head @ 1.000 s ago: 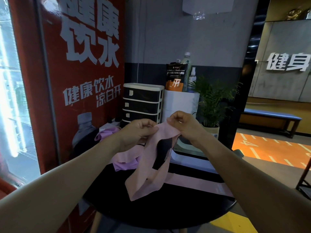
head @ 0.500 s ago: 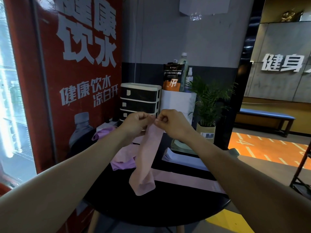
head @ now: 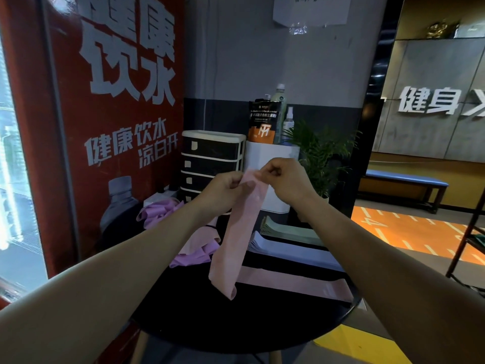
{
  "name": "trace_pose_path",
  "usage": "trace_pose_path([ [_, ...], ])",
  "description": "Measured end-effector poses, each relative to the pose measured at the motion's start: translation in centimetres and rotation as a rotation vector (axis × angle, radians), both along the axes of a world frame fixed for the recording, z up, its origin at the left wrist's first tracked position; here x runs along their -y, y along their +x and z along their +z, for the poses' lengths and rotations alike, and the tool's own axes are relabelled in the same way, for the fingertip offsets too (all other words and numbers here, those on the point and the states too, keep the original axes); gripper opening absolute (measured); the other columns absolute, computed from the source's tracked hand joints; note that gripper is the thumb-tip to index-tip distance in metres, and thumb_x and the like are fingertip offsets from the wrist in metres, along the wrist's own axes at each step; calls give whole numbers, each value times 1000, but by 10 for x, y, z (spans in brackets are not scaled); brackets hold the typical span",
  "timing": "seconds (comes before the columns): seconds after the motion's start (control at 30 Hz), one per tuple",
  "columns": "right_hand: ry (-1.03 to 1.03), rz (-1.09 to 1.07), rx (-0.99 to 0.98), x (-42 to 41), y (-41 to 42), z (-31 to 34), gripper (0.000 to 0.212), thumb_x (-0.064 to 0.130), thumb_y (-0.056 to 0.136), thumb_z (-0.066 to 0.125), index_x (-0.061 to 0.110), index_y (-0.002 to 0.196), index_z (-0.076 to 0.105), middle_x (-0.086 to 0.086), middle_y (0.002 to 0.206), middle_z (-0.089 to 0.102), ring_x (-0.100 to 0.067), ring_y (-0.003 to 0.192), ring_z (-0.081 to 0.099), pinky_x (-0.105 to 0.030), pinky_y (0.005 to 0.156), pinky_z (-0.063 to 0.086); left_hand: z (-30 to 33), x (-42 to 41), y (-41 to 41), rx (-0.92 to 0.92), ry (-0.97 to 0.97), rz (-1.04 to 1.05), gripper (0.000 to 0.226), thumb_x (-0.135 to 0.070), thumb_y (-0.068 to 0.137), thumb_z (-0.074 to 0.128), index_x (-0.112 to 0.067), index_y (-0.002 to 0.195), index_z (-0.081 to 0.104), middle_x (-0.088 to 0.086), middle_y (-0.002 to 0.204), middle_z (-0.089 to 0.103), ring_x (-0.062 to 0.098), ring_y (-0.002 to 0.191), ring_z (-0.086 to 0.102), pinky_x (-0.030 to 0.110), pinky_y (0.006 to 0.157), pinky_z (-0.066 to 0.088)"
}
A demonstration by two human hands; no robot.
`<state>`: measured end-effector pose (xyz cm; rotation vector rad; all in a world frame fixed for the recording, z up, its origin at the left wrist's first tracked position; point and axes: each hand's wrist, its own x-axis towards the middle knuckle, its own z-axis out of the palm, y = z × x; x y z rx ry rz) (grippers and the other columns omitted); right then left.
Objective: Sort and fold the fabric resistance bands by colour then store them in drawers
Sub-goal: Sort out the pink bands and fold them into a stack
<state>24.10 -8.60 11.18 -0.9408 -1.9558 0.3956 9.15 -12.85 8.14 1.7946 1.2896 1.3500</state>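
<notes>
A pink fabric band [head: 237, 240] hangs flat above the round black table [head: 236, 327]. My left hand [head: 223, 191] pinches its top left corner and my right hand [head: 284, 179] pinches its top right corner. Under it on the table lies a flat pink band [head: 294, 283]. Behind that sit a pale lavender stack [head: 286, 252] and a grey-green stack [head: 291, 229]. A loose heap of purple and pink bands [head: 191, 248] lies at the left, more purple ones [head: 157, 210] behind it. The black drawer unit [head: 210, 158] stands at the table's back, all drawers closed.
A red drinks fridge [head: 118, 127] rises close on the left. A white box [head: 270, 158] with a pouch and bottles on top stands beside the drawers, a potted plant [head: 320, 156] to its right. A blue bench [head: 404, 181] and dark rack [head: 469, 240] are at the right.
The band's folded loop has been pulled out into one flat hanging strip. Both hands rose and drew close together at its top edge.
</notes>
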Motion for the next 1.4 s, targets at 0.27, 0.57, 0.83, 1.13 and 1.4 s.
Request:
trace_pose_path([
  [0.27,-148,40,-187,3,11,3,22,24,83,70,3,82,62,-17,75,60,-17,63,49,-29,64,44,17,-6,18,71,29,85,23,-22,95,51,-7,105,65,0,78,60,11,71,53,24,65,42],
  [0.57,-532,227,-17,8,15,-62,28,-2,77,71,-6,105,65,-14,101,68,-20,87,63,-30,79,53,26,-18,18,646,-29,113,15,-17,96,51,-14,105,62,2,91,65,15,81,60,31,73,53],
  [0.83,-558,170,312,-10,44,-101,27,14,82,70,-1,104,67,-15,106,68,-29,99,63,-40,89,49,-9,-18,-22,905,-50,283,22,-15,95,51,-12,117,57,0,90,62,12,77,58,29,73,53],
  [1.13,-658,18,361,-17,99,-119,17,11,84,67,11,68,59,-1,67,52,-10,62,48,-13,54,38,-55,-19,-42,861,-157,397,11,-5,95,47,-14,93,53,0,85,57,10,73,55,22,57,53],
  [1.4,-986,-178,-456,-10,130,-141,21,-1,85,62,11,75,48,-7,69,45,-14,62,44,-19,42,44,-94,-18,-26,686,-260,427,22,7,91,45,-10,77,49,8,76,55,16,65,53,20,46,51],
])
